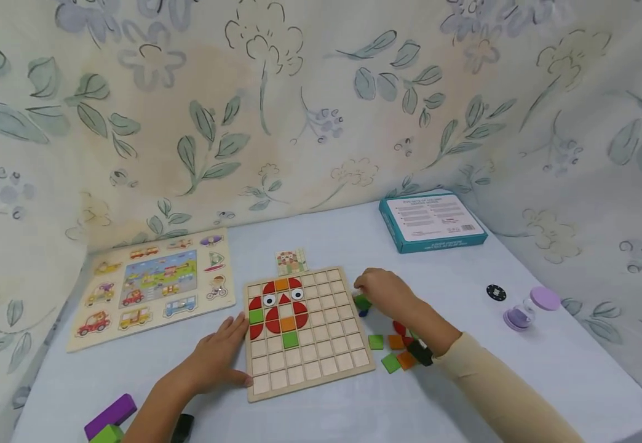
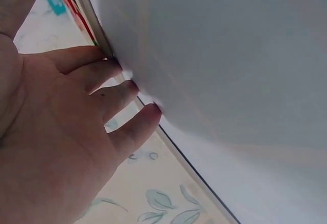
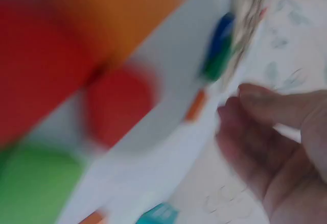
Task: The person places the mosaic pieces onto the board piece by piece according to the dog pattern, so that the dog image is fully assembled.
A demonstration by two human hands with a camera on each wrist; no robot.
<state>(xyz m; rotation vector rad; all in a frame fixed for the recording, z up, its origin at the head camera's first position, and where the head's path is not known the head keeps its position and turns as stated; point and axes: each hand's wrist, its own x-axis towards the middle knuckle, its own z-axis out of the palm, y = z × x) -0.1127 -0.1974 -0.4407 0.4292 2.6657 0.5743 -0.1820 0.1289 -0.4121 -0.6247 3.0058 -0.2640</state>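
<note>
A wooden grid board (image 1: 326,348) lies on the table, its upper left cells filled with red, orange and green tiles and two eye tiles. My left hand (image 1: 220,352) rests along its left edge, fingers extended; in the left wrist view the fingertips of that hand (image 2: 66,101) touch the board's side. Beyond the board's right edge, my right hand (image 1: 388,292) hovers by some green and blue tiles (image 1: 362,302). The right wrist view shows this hand (image 3: 276,147) with loosely bent fingers, thumb near them, and nothing visible between. A small picture card (image 1: 291,261) touches the board's far edge.
Loose green, orange and red tiles (image 1: 391,363) lie right of the board, partly under the right forearm. A vehicle puzzle board (image 1: 99,307) lies at left, a teal box (image 1: 433,223) at back right. A purple block (image 1: 110,416), black disc (image 1: 495,292) and lilac sand timer (image 1: 520,315) stand around.
</note>
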